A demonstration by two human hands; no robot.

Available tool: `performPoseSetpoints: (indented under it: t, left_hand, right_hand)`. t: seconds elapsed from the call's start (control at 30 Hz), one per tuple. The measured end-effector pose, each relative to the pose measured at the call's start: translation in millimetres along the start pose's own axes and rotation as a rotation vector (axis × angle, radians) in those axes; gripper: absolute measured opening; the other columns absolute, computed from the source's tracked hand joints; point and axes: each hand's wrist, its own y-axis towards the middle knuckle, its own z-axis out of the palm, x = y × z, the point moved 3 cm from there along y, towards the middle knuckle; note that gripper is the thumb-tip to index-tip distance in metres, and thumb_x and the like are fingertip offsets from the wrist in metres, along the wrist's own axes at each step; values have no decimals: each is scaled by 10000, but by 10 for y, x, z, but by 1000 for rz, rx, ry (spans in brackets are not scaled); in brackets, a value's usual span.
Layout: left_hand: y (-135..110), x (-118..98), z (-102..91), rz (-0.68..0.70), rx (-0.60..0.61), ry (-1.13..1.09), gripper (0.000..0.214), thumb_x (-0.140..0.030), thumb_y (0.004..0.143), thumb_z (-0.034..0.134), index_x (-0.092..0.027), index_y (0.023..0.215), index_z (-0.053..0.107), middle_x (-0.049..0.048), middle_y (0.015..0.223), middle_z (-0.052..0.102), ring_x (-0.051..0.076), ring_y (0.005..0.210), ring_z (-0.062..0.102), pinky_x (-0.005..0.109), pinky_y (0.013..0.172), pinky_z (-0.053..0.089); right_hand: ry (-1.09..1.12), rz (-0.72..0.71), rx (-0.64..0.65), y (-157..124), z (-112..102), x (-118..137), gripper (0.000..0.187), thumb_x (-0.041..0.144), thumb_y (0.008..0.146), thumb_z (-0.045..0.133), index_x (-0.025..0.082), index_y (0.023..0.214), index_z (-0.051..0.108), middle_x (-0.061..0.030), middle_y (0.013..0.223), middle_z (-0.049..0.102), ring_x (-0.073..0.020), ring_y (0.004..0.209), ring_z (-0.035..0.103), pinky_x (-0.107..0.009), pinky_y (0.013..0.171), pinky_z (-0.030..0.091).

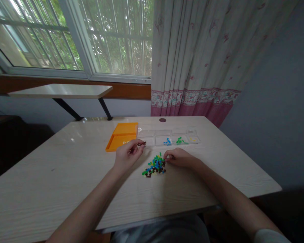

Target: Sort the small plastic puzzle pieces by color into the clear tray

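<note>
A small heap of coloured plastic pieces (155,166), green, blue, brown and yellow, lies on the pale wooden table (66,175). My left hand (128,155) is just left of and beyond the heap, fingers pinched on a small dark brown piece (142,144) held toward the clear tray. My right hand (179,158) rests palm down at the heap's right edge, fingertips curled at the pieces. A clear compartment tray (172,136) beyond the heap holds blue (167,141), green (180,141) and yellow (193,138) pieces in separate cells.
An orange lid or tray (121,135) lies left of the clear tray. A round cable hole (162,120) sits near the table's far edge. A window, a narrow shelf and a floral curtain (192,57) stand behind the table.
</note>
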Motion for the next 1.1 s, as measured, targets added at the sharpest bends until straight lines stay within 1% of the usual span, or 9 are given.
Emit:
performPoseSetpoints:
  t: [0.23, 0.3, 0.47, 0.53, 0.63, 0.73, 0.8, 0.97, 1.1]
  left_hand:
    - [4, 54, 17, -55, 14, 9, 175, -302, 751, 518, -162, 795, 613, -70, 466, 393, 48, 414, 369, 140, 433, 299]
    - [11, 131, 38, -117, 27, 52, 201, -328, 751, 512, -163, 807, 612, -69, 470, 399, 57, 425, 390, 151, 449, 304]
    - [10, 427, 149, -357, 103, 223, 262, -385, 745, 488, -175, 828, 621, -41, 498, 463, 103, 465, 457, 185, 443, 269]
    - [2, 513, 200, -405, 124, 281, 277, -401, 740, 485, -177, 816, 629, -21, 521, 497, 117, 482, 472, 195, 437, 246]
    - [-5, 566, 244, -417, 134, 350, 314, -431, 740, 475, -181, 845, 635, -1, 549, 530, 130, 490, 476, 205, 442, 234]
    - [-8, 550, 249, -388, 139, 343, 342, -433, 759, 448, -181, 910, 623, 1, 561, 539, 129, 487, 470, 207, 449, 242]
    - [-16, 507, 259, -347, 183, 275, 319, -403, 768, 438, -172, 882, 625, -5, 552, 531, 121, 489, 468, 201, 459, 260]
    - [-90, 276, 375, -235, 400, 6, 266, -340, 751, 460, -151, 810, 638, -39, 480, 458, 89, 446, 411, 182, 446, 262]
    - [-185, 96, 517, -263, 558, -235, 286, -358, 753, 471, -136, 772, 650, -43, 473, 442, 66, 424, 356, 169, 417, 243]
  right_hand:
    - [-8, 7, 4, -4, -12, 25, 160, 215, 756, 524, 193, 876, 627, 18, 631, 562, -90, 554, 457, -184, 533, 291]
    - [-16, 8, 3, -7, -13, 31, 153, 214, 760, 521, 188, 871, 622, 16, 635, 566, -91, 558, 459, -186, 538, 293]
    - [-36, 5, -3, -14, -18, 42, 146, 211, 768, 517, 186, 877, 610, 9, 658, 576, -95, 575, 474, -189, 543, 295]
    - [-33, -1, -8, -16, -20, 45, 146, 213, 774, 511, 186, 882, 604, 8, 666, 576, -97, 585, 481, -189, 547, 297]
    - [-27, -8, -12, -16, -18, 43, 136, 216, 778, 505, 186, 873, 598, 11, 663, 570, -99, 589, 481, -190, 548, 296]
    - [-4, -3, -18, -11, -14, 29, 132, 212, 781, 507, 183, 875, 595, 14, 650, 559, -94, 578, 471, -188, 542, 293]
    - [26, -3, -25, -7, -14, 28, 129, 221, 790, 506, 178, 879, 590, 18, 637, 552, -89, 560, 460, -185, 535, 294]
    - [70, -27, -145, -3, -29, 85, 154, 275, 821, 485, 173, 896, 573, 30, 602, 532, -85, 534, 447, -182, 526, 299]
    - [27, -90, -277, -7, -12, 174, 183, 303, 832, 468, 176, 916, 569, 24, 594, 542, -90, 534, 457, -188, 538, 308]
